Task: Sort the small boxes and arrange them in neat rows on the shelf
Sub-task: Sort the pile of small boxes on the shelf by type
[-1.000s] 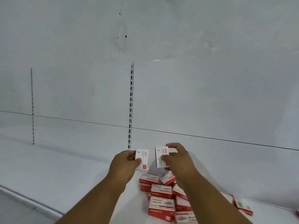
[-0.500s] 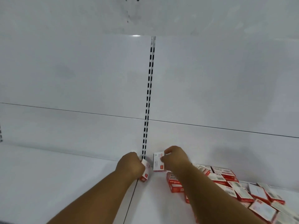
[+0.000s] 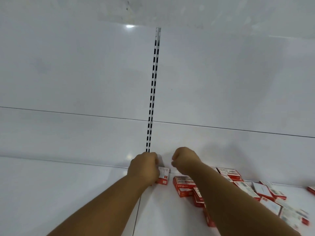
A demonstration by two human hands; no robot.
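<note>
- At the back edge of the shelf (image 3: 68, 193), by the foot of the slotted upright (image 3: 152, 99), our left hand (image 3: 144, 169) holds a red-and-white box (image 3: 164, 175) on end; its grip is curled round the box's left side, though the fingers themselves are hidden behind the hand.
- Our right hand (image 3: 185, 160) hovers just right of that box, apart from it, its grip curled into a loose fist. We cannot tell whether it pinches anything: only a small pale glint shows at the fingertips, too little to name.
- Along the shelf's right part lies the loose heap of boxes (image 3: 247, 191), some flat, some tilted, some overlapping, running toward the right edge and the front.
- By our judgement the sorting has barely begun: we see one box stood near the back edge, perhaps a second behind the left hand, and no finished row anywhere.
- Left to do, as we read it: nearly the whole heap must be picked up, turned the same way, and lined up beside this first box.
- Shelf surface to the left of the upright carries no boxes that we can see.
</note>
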